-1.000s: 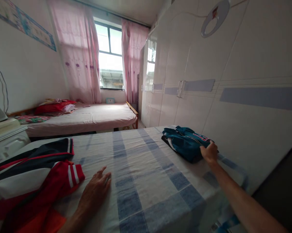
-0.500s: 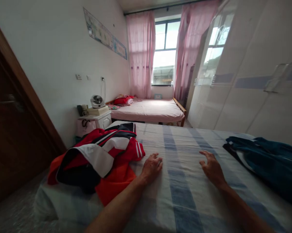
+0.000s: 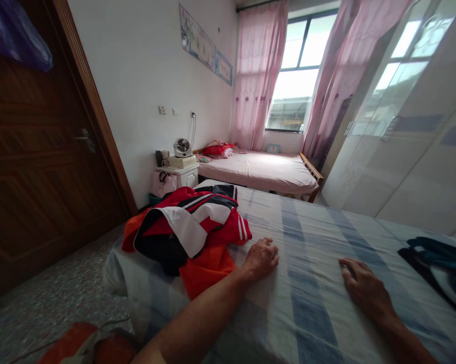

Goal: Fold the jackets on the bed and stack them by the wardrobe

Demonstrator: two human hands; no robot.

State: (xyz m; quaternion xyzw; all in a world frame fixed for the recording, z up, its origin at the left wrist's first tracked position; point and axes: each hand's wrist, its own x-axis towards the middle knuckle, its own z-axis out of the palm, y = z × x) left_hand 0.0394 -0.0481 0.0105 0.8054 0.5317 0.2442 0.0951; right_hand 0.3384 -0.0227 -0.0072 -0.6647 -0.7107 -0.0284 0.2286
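My left hand (image 3: 262,259) rests on the striped bedsheet (image 3: 307,303), its fingers loosely curved and holding nothing. Just left of it lies a heap of clothes: a red, white and black jacket (image 3: 216,215) with white-striped cuffs, over an orange garment (image 3: 208,268). Farther right, my right hand (image 3: 366,290) lies palm down on the sheet with nothing in it, fingers stretched forward and partly hidden behind one another. Beyond that hand, at the right edge, is a dark teal garment (image 3: 448,268), cut off by the frame.
Behind this bed stands a second bed (image 3: 258,169) with a pink sheet. A small fan (image 3: 182,147) sits on a white bedside cabinet (image 3: 190,177). To the left is a brown door (image 3: 41,177); orange items (image 3: 79,346) lie on the floor. White wardrobes (image 3: 410,167) line the right.
My view has turned left, shifting everything rightward and bringing the floor items into sight. The right hand has come down flatter toward the sheet. The left hand stays beside the clothes.
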